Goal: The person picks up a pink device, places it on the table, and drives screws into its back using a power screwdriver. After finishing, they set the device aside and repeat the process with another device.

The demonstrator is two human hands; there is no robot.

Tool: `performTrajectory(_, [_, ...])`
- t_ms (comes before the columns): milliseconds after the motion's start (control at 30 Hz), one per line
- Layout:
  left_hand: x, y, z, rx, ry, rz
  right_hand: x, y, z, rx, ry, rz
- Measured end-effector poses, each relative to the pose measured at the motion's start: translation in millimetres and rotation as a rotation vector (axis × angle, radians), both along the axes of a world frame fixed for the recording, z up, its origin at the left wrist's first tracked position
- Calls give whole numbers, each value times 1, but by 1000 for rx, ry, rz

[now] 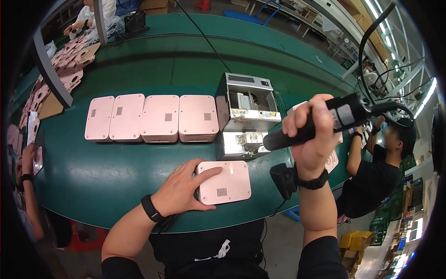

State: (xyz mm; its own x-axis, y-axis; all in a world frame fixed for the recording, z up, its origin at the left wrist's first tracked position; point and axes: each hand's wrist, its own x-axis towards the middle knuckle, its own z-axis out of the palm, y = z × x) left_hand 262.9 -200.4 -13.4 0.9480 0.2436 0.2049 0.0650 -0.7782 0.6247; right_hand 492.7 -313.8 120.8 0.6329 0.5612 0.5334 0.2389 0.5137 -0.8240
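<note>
My left hand (179, 188) grips the left end of a pink plastic box (227, 188) lying flat near the table's front edge, its thumb and fingers on the box's edges and top. The box's upward face has a slotted vent and recessed screw holes at its corners. Raised at the right, my right hand (314, 130) is wrapped round a black corded electric screwdriver (355, 110). Its tapered nose points left, in front of the metal outlet of a grey screw feeder (248, 100). Whether the bit touches the outlet I cannot tell.
Several more pink boxes (160, 118) stand in a row left of the feeder on the green table (116, 181). Pink panels (65, 69) are heaped far left. Co-workers sit at the right (378, 167), left edge and far left. A grey post (51, 69) rises there.
</note>
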Motion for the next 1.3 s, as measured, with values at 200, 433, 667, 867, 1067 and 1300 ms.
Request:
performTrajectory(200, [0,0,-6,-22,-35,-22,2,3,-7,-73,35,67])
performTrajectory(433, [0,2,-4,-9,-23,-21,-28,6,-11,-65,115,203])
performTrajectory(667, [1,2,-7,-24,-37,-26,-31,15,-31,-117,93,229])
performTrajectory(867, [0,2,-4,-20,-21,-4,-32,20,-30,-146,102,241])
performTrajectory(1067, [1,0,-5,-1,-23,-7,-33,18,-32,-123,120,249])
performTrajectory(1300, [3,-2,0,-10,7,2,-29,15,-19,-109,35,211])
